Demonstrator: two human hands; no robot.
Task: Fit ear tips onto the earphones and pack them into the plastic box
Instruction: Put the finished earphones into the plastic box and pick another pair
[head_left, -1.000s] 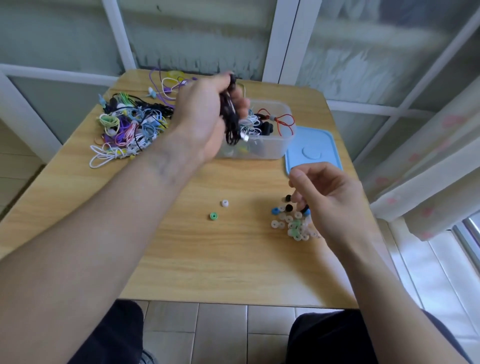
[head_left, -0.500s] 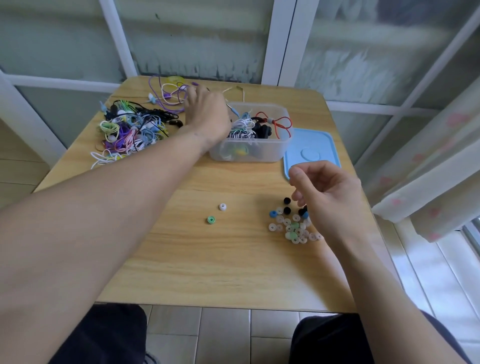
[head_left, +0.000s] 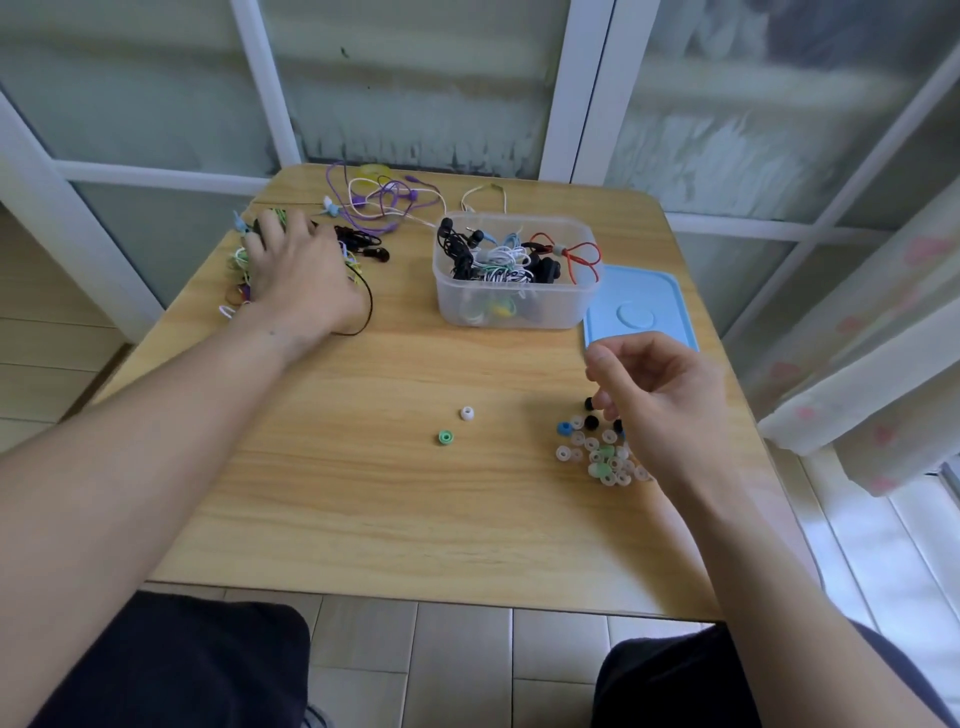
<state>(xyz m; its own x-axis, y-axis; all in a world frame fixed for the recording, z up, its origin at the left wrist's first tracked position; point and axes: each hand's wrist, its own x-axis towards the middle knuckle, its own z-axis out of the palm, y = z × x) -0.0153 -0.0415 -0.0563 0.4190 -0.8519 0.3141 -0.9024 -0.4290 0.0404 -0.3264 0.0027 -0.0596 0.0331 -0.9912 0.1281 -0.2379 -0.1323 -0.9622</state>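
Now left hand (head_left: 296, 270) spread flat on tangled earphones (head_left: 358, 244), right hand (head_left: 660, 400) loosely curled, empty, above ear tips (head_left: 597, 452).

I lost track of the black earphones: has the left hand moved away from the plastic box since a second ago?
Yes. The left hand has gone left from above the plastic box and now rests on the earphone pile.

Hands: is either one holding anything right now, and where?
Left hand rests open on the earphone pile; right hand hangs loosely curled. Neither holds anything.
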